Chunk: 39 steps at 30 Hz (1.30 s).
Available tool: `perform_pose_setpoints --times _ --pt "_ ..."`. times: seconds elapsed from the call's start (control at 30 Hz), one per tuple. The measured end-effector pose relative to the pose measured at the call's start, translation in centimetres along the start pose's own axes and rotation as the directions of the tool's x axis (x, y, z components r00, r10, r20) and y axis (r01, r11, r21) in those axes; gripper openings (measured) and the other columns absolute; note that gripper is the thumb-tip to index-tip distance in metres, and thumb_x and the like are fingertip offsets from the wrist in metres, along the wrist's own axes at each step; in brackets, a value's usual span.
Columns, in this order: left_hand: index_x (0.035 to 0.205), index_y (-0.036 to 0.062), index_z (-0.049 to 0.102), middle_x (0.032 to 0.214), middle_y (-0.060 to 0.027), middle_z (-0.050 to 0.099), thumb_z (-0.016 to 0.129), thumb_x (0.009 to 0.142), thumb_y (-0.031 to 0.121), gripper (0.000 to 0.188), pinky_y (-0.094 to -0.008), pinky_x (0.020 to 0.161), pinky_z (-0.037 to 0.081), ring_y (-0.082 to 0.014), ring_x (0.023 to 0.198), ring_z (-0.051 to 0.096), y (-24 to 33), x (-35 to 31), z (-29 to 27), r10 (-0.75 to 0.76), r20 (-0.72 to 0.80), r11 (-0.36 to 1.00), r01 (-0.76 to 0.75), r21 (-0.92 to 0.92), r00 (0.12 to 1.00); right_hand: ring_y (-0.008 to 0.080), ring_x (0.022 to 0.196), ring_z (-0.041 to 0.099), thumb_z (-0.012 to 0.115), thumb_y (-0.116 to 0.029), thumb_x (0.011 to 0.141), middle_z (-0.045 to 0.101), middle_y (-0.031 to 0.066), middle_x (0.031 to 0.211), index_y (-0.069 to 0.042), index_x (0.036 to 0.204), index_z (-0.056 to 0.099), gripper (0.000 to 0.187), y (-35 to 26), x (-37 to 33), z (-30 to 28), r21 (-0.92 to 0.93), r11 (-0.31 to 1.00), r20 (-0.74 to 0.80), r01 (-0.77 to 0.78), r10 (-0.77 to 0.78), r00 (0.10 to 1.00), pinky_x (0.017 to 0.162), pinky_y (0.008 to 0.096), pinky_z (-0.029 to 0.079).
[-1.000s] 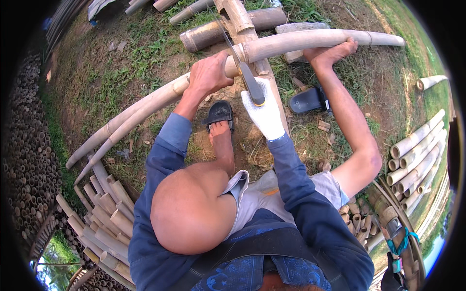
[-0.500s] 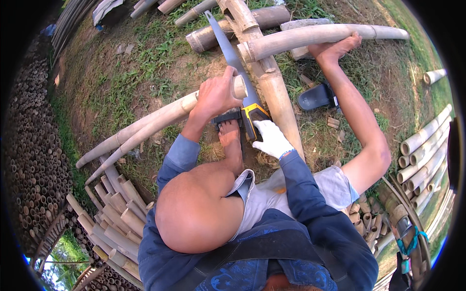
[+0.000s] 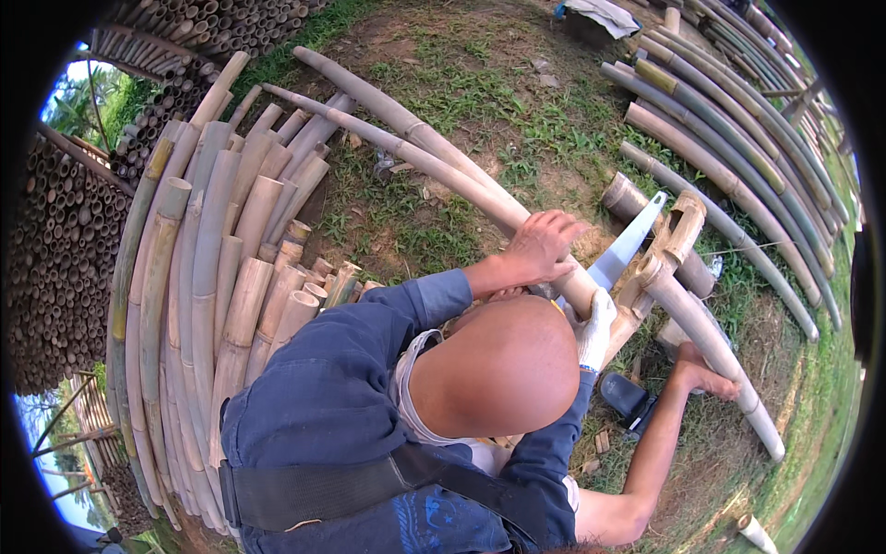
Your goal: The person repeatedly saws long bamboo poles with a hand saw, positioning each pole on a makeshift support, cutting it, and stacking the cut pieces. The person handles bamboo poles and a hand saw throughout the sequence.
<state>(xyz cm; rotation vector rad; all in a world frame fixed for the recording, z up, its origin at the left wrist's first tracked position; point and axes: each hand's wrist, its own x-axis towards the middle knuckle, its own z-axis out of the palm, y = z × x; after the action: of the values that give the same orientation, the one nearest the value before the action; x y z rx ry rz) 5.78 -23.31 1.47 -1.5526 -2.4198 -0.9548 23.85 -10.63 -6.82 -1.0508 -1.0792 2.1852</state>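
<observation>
My bare left hand (image 3: 544, 245) is closed around a bamboo pole (image 3: 461, 185) near its cut end. The pole slants from the stacked bamboo at the left toward my bent bare knee. My right hand (image 3: 597, 332), in a white glove, is beside the pole's end. It holds a handsaw, whose handle is mostly hidden behind the pole. The saw's blade (image 3: 623, 254) points away to the upper right, apart from any cut. Across a bamboo support (image 3: 632, 305) lies another bamboo piece (image 3: 697, 319), with my bare foot (image 3: 699, 372) on it.
Bamboo poles (image 3: 198, 268) are stacked close at my left. More long poles (image 3: 738, 175) lie at the far right. A thick bamboo log (image 3: 625, 196) lies under the support. A black slipper (image 3: 628, 399) sits on the grass near my foot.
My view has swung left, bringing the left stack closer into sight. My left hand's pole has shifted toward my right, its end now over the saw's handle and beside the gloved hand.
</observation>
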Motion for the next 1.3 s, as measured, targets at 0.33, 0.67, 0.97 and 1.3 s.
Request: perform_pose_setpoints --times 0.33,0.67,0.97,1.3 --pt "0.125 0.0058 0.069 0.116 -0.0133 0.072 0.069 0.101 0.070 0.069 -0.0444 0.095 0.059 -0.0287 0.110 0.072 -5.5 -8.1 -0.5 -0.701 -0.122 0.622 0.518 -0.587 0.703 0.0334 0.126 0.063 0.078 -0.026 0.104 0.049 0.0193 0.147 -0.005 0.157 0.041 0.069 -11.0 -0.4 3.5 -0.297 0.891 0.204 0.343 -0.292 0.934 0.085 0.0469 0.069" --pt "0.143 0.0124 0.056 0.130 -0.0111 0.068 0.082 0.091 0.066 0.079 -0.0613 0.111 0.050 -0.0337 0.120 0.067 -20.4 -5.3 -7.6 -0.841 0.386 -0.396 0.054 -0.917 0.379 0.0324 0.134 0.056 0.074 -0.029 0.106 0.046 0.0181 0.155 -0.005 0.159 0.044 0.066 -4.4 -10.6 -9.7 -0.417 0.851 0.009 0.320 -0.348 0.937 0.115 0.0458 0.048" --pt "0.128 0.0120 0.065 0.111 -0.0057 0.071 0.091 0.086 0.047 0.060 -0.0465 0.096 0.060 -0.0230 0.101 0.071 -7.8 -7.2 -2.2 -0.815 0.389 -0.358 0.155 -0.921 0.430 0.0311 0.136 0.056 0.070 -0.042 0.106 0.049 0.0171 0.155 -0.006 0.160 0.044 0.070 -19.4 -7.4 -9.7 -0.146 0.867 -0.147 0.476 -0.494 0.857 0.118 0.0459 0.045" --pt "0.136 0.0101 0.057 0.115 -0.0055 0.071 0.090 0.090 0.037 0.063 -0.0385 0.085 0.064 -0.0175 0.098 0.074 -0.3 -4.1 -16.4 -0.783 -0.123 0.010 -0.185 -0.983 0.610 0.0301 0.138 0.059 0.064 -0.062 0.105 0.054 0.0170 0.154 -0.007 0.161 0.044 0.081 -17.2 -15.7 -5.1 -0.126 0.836 -0.327 0.534 -0.543 0.773 0.117 0.0456 0.048"
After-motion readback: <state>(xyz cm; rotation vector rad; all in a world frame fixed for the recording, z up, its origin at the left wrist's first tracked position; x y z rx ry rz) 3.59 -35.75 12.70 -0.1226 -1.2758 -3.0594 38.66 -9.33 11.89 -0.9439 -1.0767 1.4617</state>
